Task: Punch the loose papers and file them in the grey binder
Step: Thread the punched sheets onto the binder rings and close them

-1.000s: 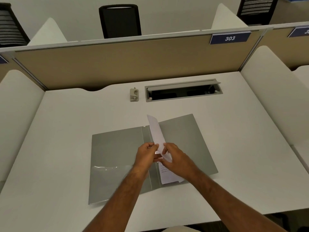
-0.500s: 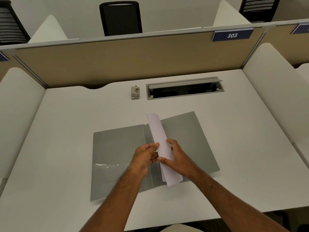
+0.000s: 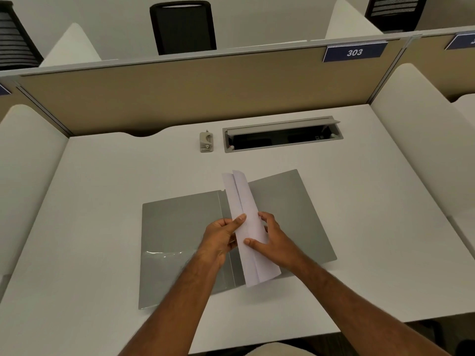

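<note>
Both hands, left (image 3: 219, 240) and right (image 3: 276, 240), pinch the folded papers (image 3: 248, 222) above the open binder (image 3: 180, 240) spine on the bench (image 3: 102, 201). Step: folding to mark centre, probably. Next: reach the punch (image 3: 206, 142), well apart.

"303" in white italic digits on blue plate (image 3: 354, 52), clipped to top rail of tan partition (image 3: 180, 93) behind the desk. Second blue plate (image 3: 462, 41) at far right on the next partition, cut off by the frame edge; only a sliver of a white digit shows, unreadable. Third blue plate (image 3: 3, 89) at far left edge, no characters visible. Tiny marks inside the cable tray (image 3: 282, 134), too small to read. Paper (image 3: 246, 222) shows no legible print on the side facing the camera.
</note>
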Demonstrator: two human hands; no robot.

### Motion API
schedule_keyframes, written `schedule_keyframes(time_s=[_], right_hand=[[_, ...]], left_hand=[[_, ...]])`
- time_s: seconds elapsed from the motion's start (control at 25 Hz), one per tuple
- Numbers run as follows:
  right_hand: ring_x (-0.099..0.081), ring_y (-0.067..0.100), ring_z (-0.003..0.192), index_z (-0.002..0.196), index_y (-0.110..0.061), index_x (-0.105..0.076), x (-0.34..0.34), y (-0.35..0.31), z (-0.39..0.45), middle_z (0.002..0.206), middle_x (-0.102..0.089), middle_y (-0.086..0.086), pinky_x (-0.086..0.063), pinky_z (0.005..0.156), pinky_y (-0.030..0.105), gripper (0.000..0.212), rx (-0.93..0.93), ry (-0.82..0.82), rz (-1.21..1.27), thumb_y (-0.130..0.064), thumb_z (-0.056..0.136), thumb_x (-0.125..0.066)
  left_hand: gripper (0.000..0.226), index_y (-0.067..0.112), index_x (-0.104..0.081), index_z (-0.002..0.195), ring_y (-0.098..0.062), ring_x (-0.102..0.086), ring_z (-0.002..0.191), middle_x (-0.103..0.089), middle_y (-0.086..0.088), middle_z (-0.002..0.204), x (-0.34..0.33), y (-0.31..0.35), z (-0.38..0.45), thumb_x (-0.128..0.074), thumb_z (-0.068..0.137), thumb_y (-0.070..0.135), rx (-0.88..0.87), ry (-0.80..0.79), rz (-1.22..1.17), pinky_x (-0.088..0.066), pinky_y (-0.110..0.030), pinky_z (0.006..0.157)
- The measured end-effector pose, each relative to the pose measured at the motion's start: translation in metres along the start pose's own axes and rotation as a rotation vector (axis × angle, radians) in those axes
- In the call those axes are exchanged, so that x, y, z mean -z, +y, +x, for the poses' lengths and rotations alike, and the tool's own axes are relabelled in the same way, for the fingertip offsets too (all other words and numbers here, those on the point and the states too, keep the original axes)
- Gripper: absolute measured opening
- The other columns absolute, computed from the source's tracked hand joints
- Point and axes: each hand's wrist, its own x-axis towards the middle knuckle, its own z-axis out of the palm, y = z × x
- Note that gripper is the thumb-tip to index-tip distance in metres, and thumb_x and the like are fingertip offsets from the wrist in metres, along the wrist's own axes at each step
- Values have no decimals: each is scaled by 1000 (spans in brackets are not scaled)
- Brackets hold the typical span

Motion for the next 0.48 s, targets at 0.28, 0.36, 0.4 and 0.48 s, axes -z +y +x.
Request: schedule_keyframes(time_s=[0.28, 0.36, 0.4, 0.48], right_hand=[[-51, 18, 129, 149, -35, -23, 11, 12, 0, 151, -40, -5, -50, 106, 41, 85, -23, 14, 102, -59, 83, -72], [-53, 17, 128, 146, -36, -26, 13, 14, 1, 149, -42, -6, -50, 106, 43, 81, -36, 24, 166, -58, 84, -72], [-55, 17, 127, 145, -36, -27, 14, 14, 2, 148, -44, -7, -52, 104, 43, 79, -50, 23, 198, -58, 84, -72], [-59, 17, 122, 143, -37, -28, 15, 12, 3, 144, -46, -8, -56, 97, 39, 75, -77, 16, 256, -57, 86, -71]], left_hand=[[33, 10, -59, 79, -18, -72, 70, -74, -6, 80, 19, 21, 1, -87, 81, 27, -199, 108, 215, -58, -26, 57], [31, 9, -60, 80, -16, -70, 66, -73, -6, 79, 30, 26, 3, -86, 82, 27, -226, 154, 223, -56, -25, 55], [31, 9, -62, 81, -17, -70, 68, -73, -8, 80, 36, 29, 4, -86, 82, 27, -237, 183, 222, -57, -27, 57], [30, 9, -65, 83, -23, -70, 75, -75, -12, 86, 52, 32, 7, -86, 82, 30, -239, 228, 233, -59, -38, 69]])
